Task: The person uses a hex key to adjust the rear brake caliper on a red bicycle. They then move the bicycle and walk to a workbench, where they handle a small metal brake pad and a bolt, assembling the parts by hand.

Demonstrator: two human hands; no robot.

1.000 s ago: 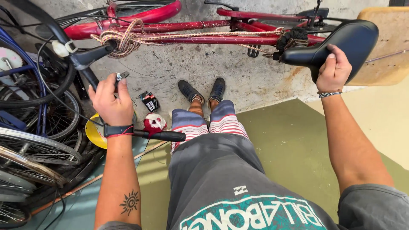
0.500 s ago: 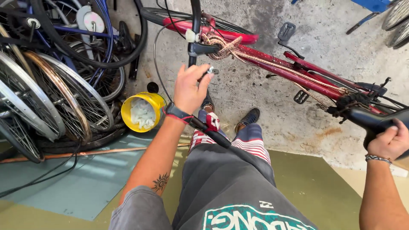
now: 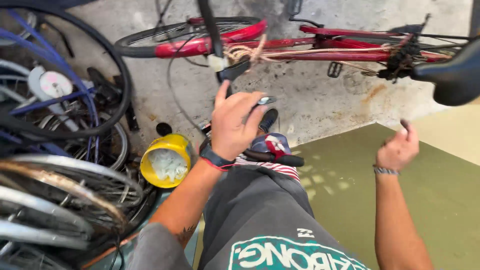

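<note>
A red bicycle (image 3: 325, 47) stands across the concrete in front of me, with rope wound round its frame near the stem. My left hand (image 3: 235, 125) is closed on its handlebar at the silver brake lever (image 3: 265, 101); the black grip end (image 3: 290, 160) sticks out below my wrist. My right hand (image 3: 397, 150) hangs in the air below and to the left of the black saddle (image 3: 455, 75), touching nothing, fingers loosely apart. My legs in grey shorts and my shoes are below the handlebar.
A heap of bicycle wheels and tyres (image 3: 60, 165) fills the left side. A yellow tub (image 3: 165, 160) with whitish contents sits beside them. Green matting (image 3: 425, 190) covers the floor at the right, rough concrete (image 3: 320, 105) lies under the bicycle.
My right hand has let go of the saddle and dropped away from it. My left hand has stayed on the handlebar. My view has swung back and forth.
</note>
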